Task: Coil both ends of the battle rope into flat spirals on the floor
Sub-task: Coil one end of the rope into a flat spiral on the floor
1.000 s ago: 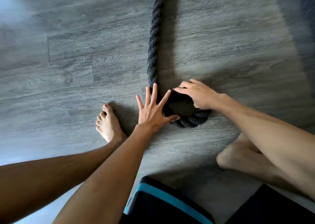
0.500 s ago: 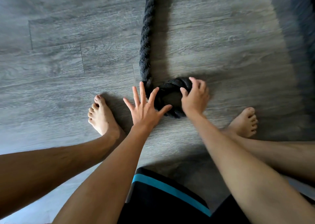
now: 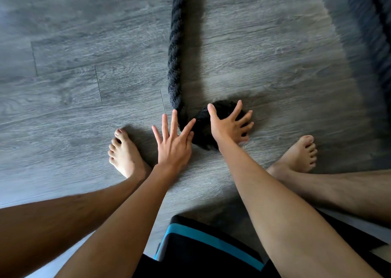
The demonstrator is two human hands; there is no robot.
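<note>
Currently: one rope end in a small coil, both hands on it

Rope: one thick black battle rope [image 3: 174, 44] lies on the grey plank floor [image 3: 74, 87]. Its long axis runs from the far edge of the view straight toward the person, almost square to the plank seams. The near end bends to the person's right into one small tight coil [image 3: 202, 134], which lies between the two hands. The turn count cannot be read, because the hand covers most of it.

Left hand [image 3: 173, 148]: grip apart, with all the fingers straight and fanned. It lies low against the left side of the bend. The index finger and thumb touch the rope, and the other fingers point away along the floor beside the straight run.

Right hand [image 3: 229, 127]: grip apart and clamped on nothing. The palm is laid on top of the coil, and the fingers are splayed over its far and right edges.

Count: one straight run, one coil, two hands and two bare feet. The left foot [image 3: 124, 152] is just left of the left hand. The right foot [image 3: 296, 155] is to the right of the coil and apart from it. Black shorts with a teal stripe [image 3: 203, 241] sit at the near edge.

A dark blurred band [image 3: 376, 27] runs along the far right edge. I cannot tell what it is.
</note>
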